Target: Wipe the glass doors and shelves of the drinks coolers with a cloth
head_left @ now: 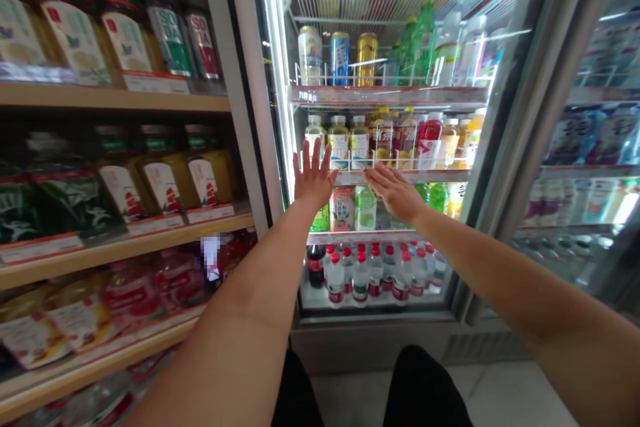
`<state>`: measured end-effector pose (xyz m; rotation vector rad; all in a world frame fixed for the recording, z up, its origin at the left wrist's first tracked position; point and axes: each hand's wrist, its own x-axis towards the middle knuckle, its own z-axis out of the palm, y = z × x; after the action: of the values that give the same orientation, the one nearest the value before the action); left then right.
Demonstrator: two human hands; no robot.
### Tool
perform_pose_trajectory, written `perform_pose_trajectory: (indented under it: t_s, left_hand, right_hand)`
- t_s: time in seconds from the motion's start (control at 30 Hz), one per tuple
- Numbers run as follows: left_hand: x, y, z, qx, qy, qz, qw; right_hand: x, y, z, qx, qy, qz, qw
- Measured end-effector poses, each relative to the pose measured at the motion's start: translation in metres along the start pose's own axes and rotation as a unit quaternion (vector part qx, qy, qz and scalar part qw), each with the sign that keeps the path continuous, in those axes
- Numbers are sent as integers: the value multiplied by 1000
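Note:
My left hand is raised flat with its fingers spread, and my right hand reaches in from the right with its fingers together and pointing left. Both palms face the glass door of a lit drinks cooler, at or very near the pane; I cannot tell whether they touch it. Behind the glass, juice bottles stand just above my hands. Cans fill the shelf higher up, and water bottles with red caps stand below. Neither hand holds anything.
Wooden shelves of packaged goods run along the left side. A second cooler door stands to the right. My legs in black trousers show at the bottom, above a pale tiled floor.

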<state>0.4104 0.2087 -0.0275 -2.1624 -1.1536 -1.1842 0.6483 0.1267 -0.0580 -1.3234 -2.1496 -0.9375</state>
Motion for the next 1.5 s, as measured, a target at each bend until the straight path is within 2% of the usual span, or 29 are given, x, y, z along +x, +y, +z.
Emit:
perform_pose_trajectory:
  t_s: [0.13, 0.37, 0.5, 0.6, 0.67, 0.73, 0.83, 0.87, 0.93, 1.0, 1.1, 1.17, 1.27, 1.33, 1.5]
  left_hand:
    - [0, 0, -1, 4, -4, 1, 1000]
    - [0, -1, 1, 18, -4, 5, 1000]
    - [0, -2, 2, 26, -3, 7, 1000]
    - [0, -2, 1, 34, -2, 7, 999]
    - [0, -2, 1, 35, -2, 8, 999]
    - [0, -2, 2, 27, 1, 7, 1000]
    - [-1, -2, 3, 17, 8, 6, 1000]
    - [-1, -2, 3, 16, 8, 7, 1000]
    - [-1, -3, 4, 17, 5, 10, 1000]
    - [-1, -4, 5, 20, 0, 10, 1000]
    - [-1, -5, 5, 32, 3, 16, 999]
    - [-2, -4, 4, 37, 9, 16, 999]
    - [-2, -3, 2, 29, 8, 14, 999]
    - [-3, -2, 2, 24, 5, 14, 1000]
    - [-2, -2, 3, 34, -2, 11, 999]
  right_hand:
    - [21, -13, 3, 11, 19, 6, 1000]
    - [38, -55, 28, 46, 52, 69, 995]
    - [42, -67, 33, 41, 40, 65, 996]
    - [40, -58, 28, 25, 0, 17, 1000]
    - [40, -43, 21, 22, -2, -2, 1000]
    - [41, -25, 13, 25, 43, 42, 998]
    - [41, -5, 8, 32, 148, 169, 974]
    - [40, -2, 9, 31, 170, 196, 965]
    - [36, -5, 14, 27, 183, 208, 961]
    - [30, -16, 22, 20, 154, 163, 974]
    - [20, -31, 34, 0, 55, 10, 998]
    - [14, -33, 37, -19, -3, -81, 997]
    - [7, -22, 33, -33, -34, -138, 989]
    - [4, -8, 26, -37, -17, -124, 991]
    - [-8, 24, 15, -49, 100, 35, 993]
